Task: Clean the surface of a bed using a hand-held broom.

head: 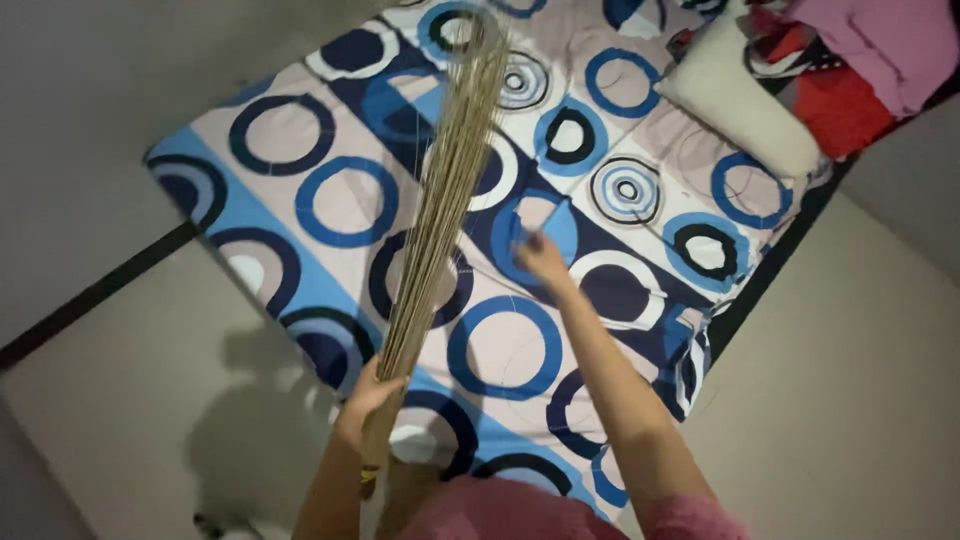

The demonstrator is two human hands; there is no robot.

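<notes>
**Stick broom raised over a circle-print mattress**

Head view, looking straight down. Left hand (368, 398) closed tight round the bound lower end of a stick broom (445, 200), fingers wrapped fully about the bundle, near the body at the bottom of the picture. Long axis of the broom running up and slightly rightward from that grip, the loose tips fanning out at the top edge, over the far part of the mattress (330, 200). Bristles slightly blurred; touching the sheet or hovering above it, impossible to tell.

Right hand (542, 258) stretched well forward on a straight arm, past the left hand and to the right of the broom, apart from it. Resting on or just above the sheet near the middle of the mattress, at a blue patch; fingers seemingly pinched together, though too blurred to say whether cloth is caught between them or how far open they are.

Mattress lying on the pale floor (860, 380), set at a slant, covered in blue, dark and white rings. White pillow (735, 95) at its far right corner, with a heap of red and pink cloth (860, 60) just beyond. Pink sleeve and shirt at the bottom edge.
</notes>
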